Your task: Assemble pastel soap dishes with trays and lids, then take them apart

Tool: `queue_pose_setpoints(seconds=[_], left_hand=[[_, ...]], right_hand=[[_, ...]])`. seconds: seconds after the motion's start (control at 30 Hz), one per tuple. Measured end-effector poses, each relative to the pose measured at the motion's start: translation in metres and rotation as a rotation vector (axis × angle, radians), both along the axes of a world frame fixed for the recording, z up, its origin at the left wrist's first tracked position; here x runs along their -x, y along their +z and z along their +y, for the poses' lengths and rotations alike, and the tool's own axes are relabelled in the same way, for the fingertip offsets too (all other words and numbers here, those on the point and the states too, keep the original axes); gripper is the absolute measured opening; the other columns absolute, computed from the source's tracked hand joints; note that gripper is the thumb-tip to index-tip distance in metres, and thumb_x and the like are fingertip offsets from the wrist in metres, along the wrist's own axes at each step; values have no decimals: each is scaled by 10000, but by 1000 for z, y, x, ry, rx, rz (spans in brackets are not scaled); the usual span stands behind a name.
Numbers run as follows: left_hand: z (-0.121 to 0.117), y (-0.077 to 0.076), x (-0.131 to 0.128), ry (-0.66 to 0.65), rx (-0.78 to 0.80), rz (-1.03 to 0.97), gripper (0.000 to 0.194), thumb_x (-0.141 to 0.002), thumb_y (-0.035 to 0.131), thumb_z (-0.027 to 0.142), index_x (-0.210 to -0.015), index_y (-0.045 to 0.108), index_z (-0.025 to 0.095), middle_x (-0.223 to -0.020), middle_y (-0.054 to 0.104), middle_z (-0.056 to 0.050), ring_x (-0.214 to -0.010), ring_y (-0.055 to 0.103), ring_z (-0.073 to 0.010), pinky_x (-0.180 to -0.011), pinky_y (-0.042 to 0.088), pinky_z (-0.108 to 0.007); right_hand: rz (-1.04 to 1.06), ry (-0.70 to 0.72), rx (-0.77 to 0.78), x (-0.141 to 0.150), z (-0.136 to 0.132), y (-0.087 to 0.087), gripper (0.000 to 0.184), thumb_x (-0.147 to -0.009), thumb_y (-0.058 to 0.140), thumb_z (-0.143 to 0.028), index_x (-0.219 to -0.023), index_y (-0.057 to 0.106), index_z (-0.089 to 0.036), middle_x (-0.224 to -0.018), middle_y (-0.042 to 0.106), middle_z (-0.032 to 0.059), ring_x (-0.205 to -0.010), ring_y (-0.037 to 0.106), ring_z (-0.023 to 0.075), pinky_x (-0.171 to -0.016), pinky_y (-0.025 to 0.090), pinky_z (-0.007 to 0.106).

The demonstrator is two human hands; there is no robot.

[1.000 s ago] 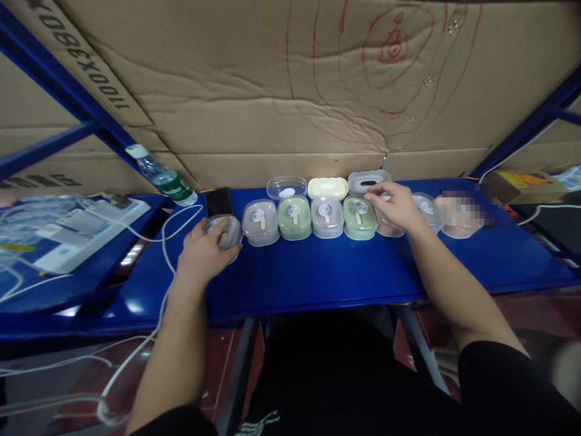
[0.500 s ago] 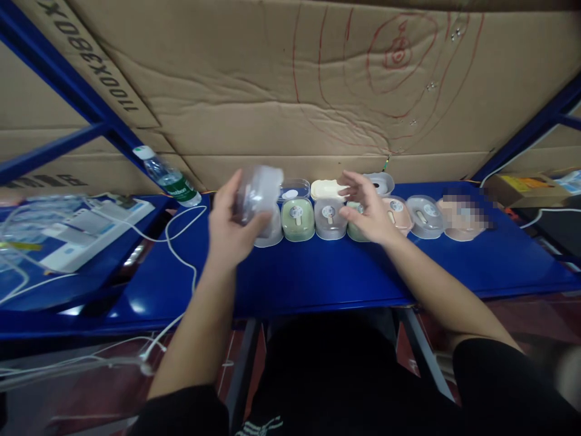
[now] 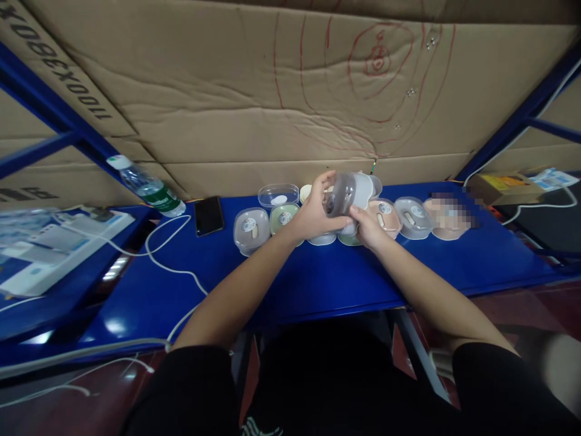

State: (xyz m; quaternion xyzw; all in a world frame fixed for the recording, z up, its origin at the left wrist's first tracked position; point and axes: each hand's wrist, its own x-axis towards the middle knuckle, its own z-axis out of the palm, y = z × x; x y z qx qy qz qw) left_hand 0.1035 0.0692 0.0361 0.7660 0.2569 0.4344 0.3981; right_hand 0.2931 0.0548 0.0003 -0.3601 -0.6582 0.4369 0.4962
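- Blue table (image 3: 313,290): lidded row, lilac box (image 3: 245,236) at held box's (image 3: 344,192) eight o'clock, grey box (image 3: 413,227) at four; seemingly finished.
- Left hand (image 3: 314,211): fingers wrapped round held box, tilted above row; completion unclear.
- Right hand (image 3: 371,229): thumb touching; grip hidden, cannot tell.
- Clear lid (image 3: 270,192): unfitted, nine o'clock.

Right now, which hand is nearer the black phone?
Left. The left hand is right of the black phone, gripping a clear-lidded box; the right hand is farther right, at the box's lower side.
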Motion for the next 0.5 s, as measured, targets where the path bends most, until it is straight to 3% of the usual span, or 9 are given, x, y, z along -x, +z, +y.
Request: queue_pose_setpoints(seconds=[0.07,0.17,0.23,0.33,0.43,0.5], left_hand=[[6,5,3,-73,67,13,1328,-747,951,572,-1763,134,319,-1734,426,-214,-1477,599,-413,-1163,565,-588],[14,11,5,-106,151,6,1249,-769,913,714,-1739,244,299,-1696,478,-210,-1514,546,-448,-1200,518,-616],[20,14,6,-85,183,-3,1203,-768,896,762,-1707,315,284,-1638,535,-208,-1475,574,-448,-1204,505,-619],[32,19,13,-60,172,1,1152,-744,934,709,-1663,371,301,-1465,649,-163,-1282,692,-375,-1124,555,-580],[55,23,40,68,104,-32,946,-691,985,596,-1463,535,287,-1330,682,-106,-1097,728,-284,-1000,604,-492],[74,23,68,280,46,-63,848,-588,1033,501,-1256,572,254,-1259,679,-79,-1015,714,-243,-946,605,-447]], right_hand=[[86,6,12,-1,-1,4,933,-842,649,-903,-1604,542,-376,-1486,733,53,-1525,583,365,-1296,471,589],[142,25,3,-1,-6,15,958,-859,722,-817,-1658,476,-351,-1555,681,81,-1499,598,373,-1240,531,585],[115,37,-28,1,-11,22,999,-860,758,-780,-1697,414,-356,-1631,613,91,-1557,533,373,-1270,501,592],[98,-6,-63,1,-14,28,1078,-820,808,-779,-1719,367,-379,-1664,569,88,-1612,455,377,-1320,439,604],[143,-137,-100,-4,-8,25,1105,-754,824,-834,-1683,418,-396,-1569,635,80,-1567,495,400,-1308,444,616],[155,-216,-113,-9,-2,23,1080,-734,795,-884,-1643,467,-401,-1489,675,75,-1511,545,410,-1273,478,613]])
